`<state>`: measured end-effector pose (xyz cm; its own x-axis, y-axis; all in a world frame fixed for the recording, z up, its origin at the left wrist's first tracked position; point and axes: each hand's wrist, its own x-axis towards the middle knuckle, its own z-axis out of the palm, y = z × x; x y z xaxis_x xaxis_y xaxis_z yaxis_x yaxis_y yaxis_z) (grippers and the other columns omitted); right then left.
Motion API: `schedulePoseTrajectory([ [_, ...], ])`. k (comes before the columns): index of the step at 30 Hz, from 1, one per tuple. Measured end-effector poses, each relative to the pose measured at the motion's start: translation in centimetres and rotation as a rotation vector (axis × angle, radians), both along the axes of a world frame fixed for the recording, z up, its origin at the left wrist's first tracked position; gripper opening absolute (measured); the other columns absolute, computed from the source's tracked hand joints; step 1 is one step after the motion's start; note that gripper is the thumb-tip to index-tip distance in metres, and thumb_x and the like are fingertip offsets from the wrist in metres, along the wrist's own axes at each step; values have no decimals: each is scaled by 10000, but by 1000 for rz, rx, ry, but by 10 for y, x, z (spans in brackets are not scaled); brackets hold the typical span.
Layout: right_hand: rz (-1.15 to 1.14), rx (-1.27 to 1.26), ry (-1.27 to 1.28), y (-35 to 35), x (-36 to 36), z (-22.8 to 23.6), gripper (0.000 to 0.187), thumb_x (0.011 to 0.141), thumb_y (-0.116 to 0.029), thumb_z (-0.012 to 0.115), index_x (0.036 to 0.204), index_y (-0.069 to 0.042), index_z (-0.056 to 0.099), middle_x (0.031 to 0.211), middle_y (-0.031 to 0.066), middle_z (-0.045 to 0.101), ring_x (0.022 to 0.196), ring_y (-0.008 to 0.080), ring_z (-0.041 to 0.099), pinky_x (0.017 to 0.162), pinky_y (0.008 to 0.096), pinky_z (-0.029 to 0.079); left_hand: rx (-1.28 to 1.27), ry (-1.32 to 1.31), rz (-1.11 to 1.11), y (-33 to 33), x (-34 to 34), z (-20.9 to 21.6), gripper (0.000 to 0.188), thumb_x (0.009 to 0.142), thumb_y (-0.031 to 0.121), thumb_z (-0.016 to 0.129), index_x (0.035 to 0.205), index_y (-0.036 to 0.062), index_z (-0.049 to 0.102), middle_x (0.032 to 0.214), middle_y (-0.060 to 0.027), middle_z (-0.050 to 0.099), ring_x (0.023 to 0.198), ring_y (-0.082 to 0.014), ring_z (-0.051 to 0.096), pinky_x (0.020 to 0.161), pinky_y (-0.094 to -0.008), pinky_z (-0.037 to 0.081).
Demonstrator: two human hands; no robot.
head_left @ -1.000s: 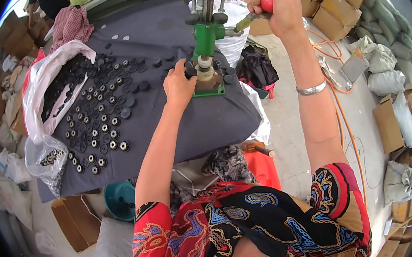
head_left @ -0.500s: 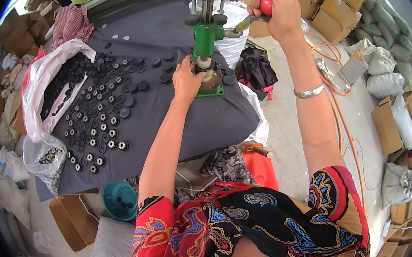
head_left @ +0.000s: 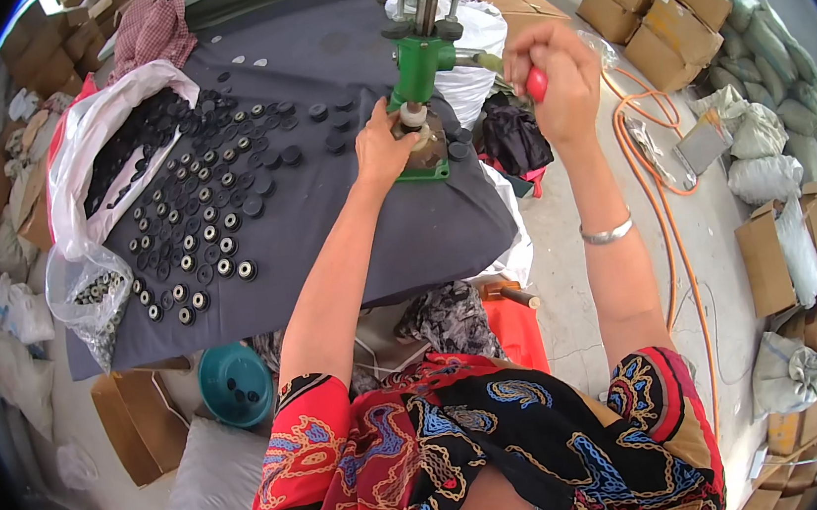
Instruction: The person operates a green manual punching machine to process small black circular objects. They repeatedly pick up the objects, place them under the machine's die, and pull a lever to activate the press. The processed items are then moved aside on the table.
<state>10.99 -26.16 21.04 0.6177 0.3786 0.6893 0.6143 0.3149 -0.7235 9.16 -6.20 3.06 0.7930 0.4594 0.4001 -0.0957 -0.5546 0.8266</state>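
A green hand press [head_left: 424, 72] stands at the table's far right edge, with a pale plunger tip [head_left: 413, 114] above its base. My left hand [head_left: 380, 154] reaches to the left side of this tip, thumb and forefinger stretched apart around it. Whether a small part lies under the tip is hidden. My right hand [head_left: 559, 75] is closed around the red ball knob [head_left: 537, 84] of the press lever, out to the right. Left of the press, black round caps [head_left: 252, 206] and black discs with metal-ringed centres [head_left: 247, 270] lie scattered on the dark cloth [head_left: 358, 250].
A white bag [head_left: 73, 191] of black parts lies open at the table's left, beside a clear bag [head_left: 94, 298] of small metal rings. Below are a teal basin [head_left: 235, 385] and a hammer [head_left: 512, 293]. An orange hose [head_left: 662, 198], cartons [head_left: 674, 33] and sacks [head_left: 765, 48] line the right.
My right hand has come down and toward me with the red knob, lowering the lever. My left hand stays by the plunger tip. The whole view has shifted slightly.
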Motion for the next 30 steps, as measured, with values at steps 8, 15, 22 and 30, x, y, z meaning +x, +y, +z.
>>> schedulePoseTrajectory([
  [8,-156,-12,-523,-10,-28,-108,100,745,-35,521,760,9,609,640,100,534,643,268,565,619,329,470,365,-11,160,15,-50,-16,491,755,79,696,1226,8,576,1179,-167,637,1112,-352,567,919,-443,454],
  [15,-118,-161,-184,-16,-26,-62,151,859,-73,503,862,-5,638,660,14,583,603,63,531,547,230,407,784,175,305,55,-48,-29,507,847,261,650,1294,54,528,1369,-141,507,1259,-317,484,956,-494,440],
  [22,44,-68,3,-3,4,1,199,894,-65,438,893,26,614,671,63,561,602,118,519,562,244,425,756,228,268,51,-60,-45,495,866,287,623,1268,11,540,1371,-155,516,1218,-305,522,960,-458,424],
  [30,158,9,36,6,41,34,225,905,-85,426,945,56,598,648,57,493,569,135,457,625,315,457,668,166,212,34,-107,-46,509,848,260,654,1252,-25,536,1378,-214,497,1219,-344,527,1002,-461,407],
])
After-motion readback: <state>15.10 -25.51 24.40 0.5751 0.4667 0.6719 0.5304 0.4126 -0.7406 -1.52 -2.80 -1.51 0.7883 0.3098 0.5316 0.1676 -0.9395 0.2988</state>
